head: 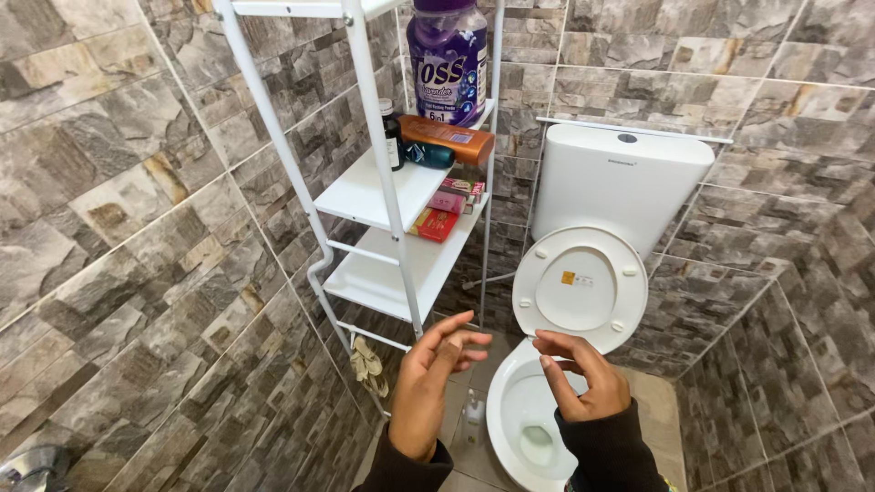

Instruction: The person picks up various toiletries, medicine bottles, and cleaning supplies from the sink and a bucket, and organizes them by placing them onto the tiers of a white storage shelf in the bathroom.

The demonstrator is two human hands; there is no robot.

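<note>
Two bare hands, the left hand (436, 383) and the right hand (572, 374), hover empty with fingers loosely curled above the open toilet bowl (510, 428), lid (580, 288) raised against the cistern (620, 182), nearest a small white bottle (473, 419) on the floor beside the bowl. Good practice here, judging by posture, is to reach low and grasp the bottle squarely. Dark sleeves (612, 456) are cut off below, and items on the white rack (401, 191) are hard to identify.

left hand (428, 387) and right hand (579, 374) bare, no rings or gloves visible; dark long sleeves (611, 451) reaching both wrists.
</note>
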